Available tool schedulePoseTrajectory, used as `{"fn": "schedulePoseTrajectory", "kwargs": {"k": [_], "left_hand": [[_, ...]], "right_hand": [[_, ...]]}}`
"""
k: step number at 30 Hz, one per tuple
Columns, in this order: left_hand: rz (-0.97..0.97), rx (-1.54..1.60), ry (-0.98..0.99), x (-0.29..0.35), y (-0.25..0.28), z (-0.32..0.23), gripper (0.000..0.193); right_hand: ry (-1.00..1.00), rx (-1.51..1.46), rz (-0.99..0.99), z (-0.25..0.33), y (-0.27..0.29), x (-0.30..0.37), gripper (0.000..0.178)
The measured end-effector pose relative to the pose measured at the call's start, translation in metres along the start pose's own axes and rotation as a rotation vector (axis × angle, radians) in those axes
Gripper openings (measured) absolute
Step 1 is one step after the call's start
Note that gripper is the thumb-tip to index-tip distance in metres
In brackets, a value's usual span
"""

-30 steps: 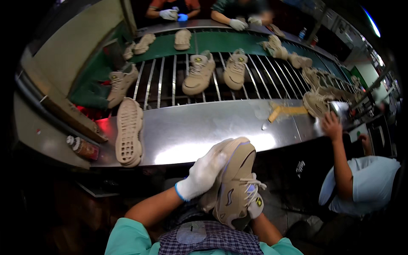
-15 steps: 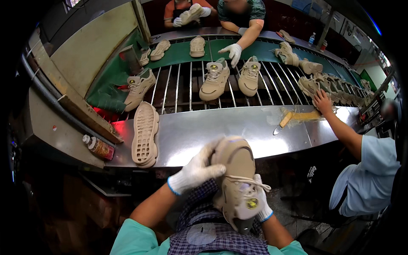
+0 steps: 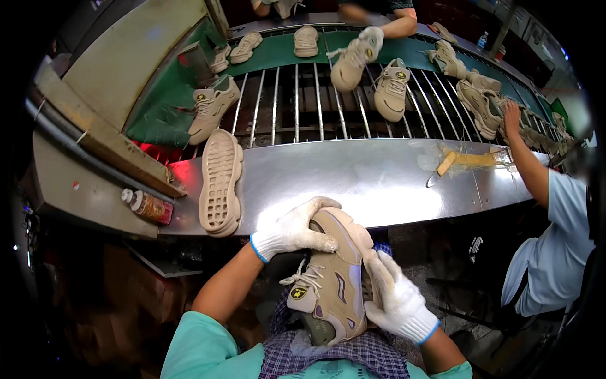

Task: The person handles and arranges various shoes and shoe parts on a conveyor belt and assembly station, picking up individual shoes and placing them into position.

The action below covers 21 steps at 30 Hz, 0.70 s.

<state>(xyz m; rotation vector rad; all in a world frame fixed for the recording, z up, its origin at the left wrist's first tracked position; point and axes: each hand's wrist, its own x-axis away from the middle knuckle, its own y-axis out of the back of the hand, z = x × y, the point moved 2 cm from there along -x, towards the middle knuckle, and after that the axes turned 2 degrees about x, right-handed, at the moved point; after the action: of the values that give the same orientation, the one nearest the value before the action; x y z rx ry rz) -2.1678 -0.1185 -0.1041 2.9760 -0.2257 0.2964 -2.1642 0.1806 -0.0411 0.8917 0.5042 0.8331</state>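
A beige sneaker [image 3: 341,271] with pale laces and a yellow-and-black tongue badge is tipped on its side above my lap, toe pointing away from me. My left hand [image 3: 295,232], in a white knit glove with a blue cuff, wraps over the toe. On the right, my gloved right hand [image 3: 399,298] clasps the sneaker's pale sole [image 3: 377,271], its fingers along the sole edge and the thumb near the heel. The sole's underside is mostly hidden. Nearest beyond my left hand, a loose beige sole [image 3: 221,183] lies on the steel ledge.
The steel ledge [image 3: 303,170] borders a bar conveyor [image 3: 278,107] and a green belt [image 3: 274,66]. A yellow-handled tool [image 3: 447,163] and a bottle [image 3: 148,206] lie on the ledge. Across, a co-worker's gloved hand [image 3: 372,36] holds another sneaker [image 3: 350,66]. At right, a bare hand [image 3: 511,117] touches lined-up shoes.
The sneaker in my hands has turned onto its side, and my right hand now lies along its sole. Across the conveyor, the co-worker has lifted a sneaker off the bars. My view has shifted slightly.
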Motion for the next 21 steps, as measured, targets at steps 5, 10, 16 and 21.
{"fn": "schedulePoseTrajectory", "kwargs": {"k": [5,10,16,21], "left_hand": [[0.018,0.035,0.072,-0.004,0.003,0.006,0.109],[0.026,0.001,0.070,-0.008,0.008,0.011,0.109],[0.029,0.092,0.083,-0.004,0.005,0.012,0.108],[0.023,0.080,0.071,-0.008,0.005,0.016,0.105]], "right_hand": [[0.092,0.064,-0.261,-0.015,-0.023,-0.036,0.066],[0.049,0.071,-0.166,-0.016,-0.023,-0.069,0.054],[-0.033,0.018,-0.111,-0.020,-0.024,-0.083,0.049],[-0.132,-0.108,-0.074,-0.047,-0.028,-0.107,0.040]]}}
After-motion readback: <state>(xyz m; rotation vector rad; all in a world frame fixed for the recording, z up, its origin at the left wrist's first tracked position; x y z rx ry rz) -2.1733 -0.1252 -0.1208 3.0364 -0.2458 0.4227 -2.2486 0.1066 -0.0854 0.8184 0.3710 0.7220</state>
